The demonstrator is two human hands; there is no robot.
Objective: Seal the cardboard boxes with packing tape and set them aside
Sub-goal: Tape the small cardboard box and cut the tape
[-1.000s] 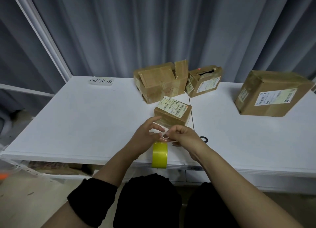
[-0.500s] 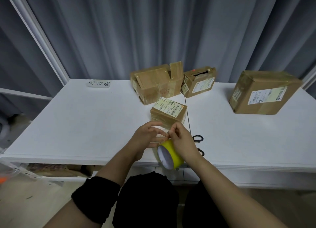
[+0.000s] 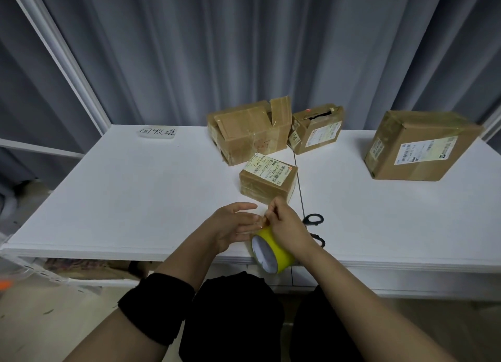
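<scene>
The right hand (image 3: pixel 288 224) pinched at the top of the yellow tape roll (image 3: pixel 272 249), fingers closed on its edge. The left hand (image 3: pixel 233 226) lay open beside it, fingers spread and touching the roll. Scissors (image 3: pixel 314 222) rested just right of the right hand. A small box (image 3: pixel 267 181) sat just beyond the hands; farther back stood an open box (image 3: pixel 249 132), a second box (image 3: pixel 315 129), and, well to the right, a large box (image 3: pixel 418 146).
</scene>
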